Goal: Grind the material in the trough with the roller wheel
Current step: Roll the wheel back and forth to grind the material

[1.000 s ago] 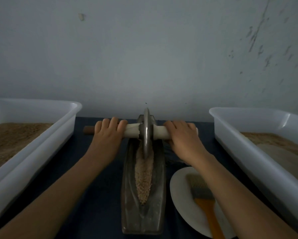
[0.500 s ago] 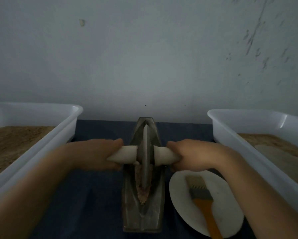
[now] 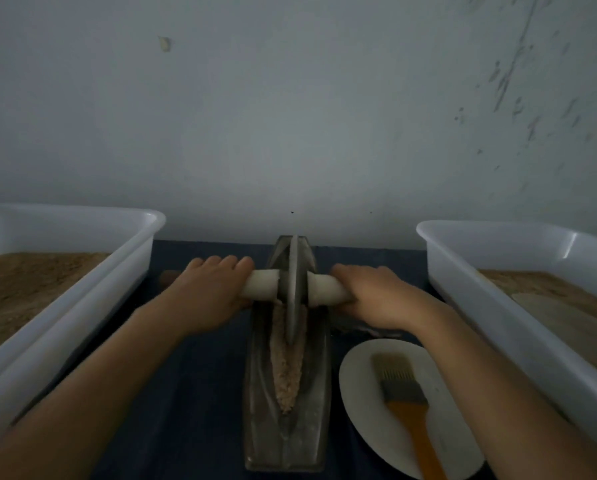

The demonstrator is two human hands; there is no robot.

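Nearest, the pastry brush (image 3: 402, 396) lies on a white plate (image 3: 359, 372), right of the trough (image 3: 319, 393). Trough's long axis runs straight away from the person; the ground material (image 3: 286, 368) fills its near and middle groove. Further out, the roller wheel (image 3: 293, 289) stands upright in the groove toward the far end. Left hand (image 3: 209, 296) and right hand (image 3: 376, 299) each curl round the axle handle, level, equally near. Judgement: remaining material lies nearward of the grip, so travel follows the groove.

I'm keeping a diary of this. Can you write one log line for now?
left hand: grips handle | right hand: grips handle | wheel: in trough | grain: coarse
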